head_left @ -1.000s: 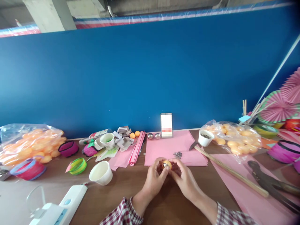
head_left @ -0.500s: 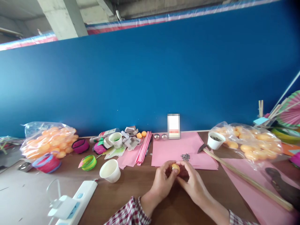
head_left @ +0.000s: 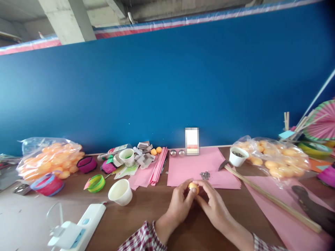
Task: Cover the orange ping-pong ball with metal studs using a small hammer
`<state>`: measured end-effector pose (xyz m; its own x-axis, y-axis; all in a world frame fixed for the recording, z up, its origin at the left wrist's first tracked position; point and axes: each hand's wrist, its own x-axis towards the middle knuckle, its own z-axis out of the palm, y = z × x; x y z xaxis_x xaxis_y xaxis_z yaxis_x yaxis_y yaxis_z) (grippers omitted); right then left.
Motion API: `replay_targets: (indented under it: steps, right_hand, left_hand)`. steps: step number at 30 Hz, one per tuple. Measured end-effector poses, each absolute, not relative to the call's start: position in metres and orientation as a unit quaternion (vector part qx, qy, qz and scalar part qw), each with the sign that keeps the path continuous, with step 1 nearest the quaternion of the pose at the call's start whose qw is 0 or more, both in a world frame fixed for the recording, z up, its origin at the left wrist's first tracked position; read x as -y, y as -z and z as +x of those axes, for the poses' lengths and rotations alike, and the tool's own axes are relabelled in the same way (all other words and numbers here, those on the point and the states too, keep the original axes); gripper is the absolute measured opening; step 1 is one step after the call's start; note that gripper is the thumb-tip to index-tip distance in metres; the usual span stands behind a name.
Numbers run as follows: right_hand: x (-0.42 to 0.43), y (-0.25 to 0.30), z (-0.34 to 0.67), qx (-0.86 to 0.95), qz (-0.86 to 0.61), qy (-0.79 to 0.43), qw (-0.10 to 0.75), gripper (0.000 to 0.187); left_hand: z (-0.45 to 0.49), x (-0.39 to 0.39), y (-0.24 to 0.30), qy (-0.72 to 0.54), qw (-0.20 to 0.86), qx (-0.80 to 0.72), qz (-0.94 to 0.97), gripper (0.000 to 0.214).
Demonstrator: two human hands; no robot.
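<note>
My left hand (head_left: 179, 204) is closed round an orange ball (head_left: 193, 188) that looks like a table-tennis ball, its thumb pressed on the near side. A shiny patch shows beside the thumb; its kind is too small to tell. My right hand (head_left: 215, 205) holds the ball from the other side, its index finger at the top and its thumb below. Just beyond my hands lies a small pile of shiny metal bits (head_left: 205, 175) on a stack of pink paper (head_left: 180, 172). Two silvery balls (head_left: 173, 152) rest at the back edge of the paper.
A hammer (head_left: 272, 197) lies at right by a white cup of dark bits (head_left: 238, 157). Bags of orange balls (head_left: 52, 158) stand at both sides. A white paper cup (head_left: 120, 192) and a power strip (head_left: 91, 219) are at left. A blue partition (head_left: 157, 80) rises behind.
The view has shifted slightly, so everything sits a little further left. The ball has turned in my fingers: less of its shiny patch shows now, and more orange.
</note>
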<state>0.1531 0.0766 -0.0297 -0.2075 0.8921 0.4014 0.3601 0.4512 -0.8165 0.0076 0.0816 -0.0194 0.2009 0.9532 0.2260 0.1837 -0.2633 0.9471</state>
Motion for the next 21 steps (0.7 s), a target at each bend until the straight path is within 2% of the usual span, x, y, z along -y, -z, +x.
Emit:
replay_targets:
  steps: [9,17,21]
  right_hand:
    - [-0.0787,0.0344,0.1537,0.727,-0.438,-0.267,0.456,0.028]
    - [-0.0776,0.0309,0.1548,0.724,-0.431,-0.274,0.465,0.032]
    - [-0.0810,0.0356,0.1547,0.735,-0.429,-0.257,0.457,0.038]
  left_hand:
    - [0.0092,-0.0802,0.0142,-0.448,0.398,-0.434,0.672,0.028]
    - [0.0089,-0.0811,0.0135,-0.478,0.478,-0.388,0.627,0.031]
    - [0.0086,-0.0826,0.0192,-0.486,0.478,-0.409,0.607,0.034]
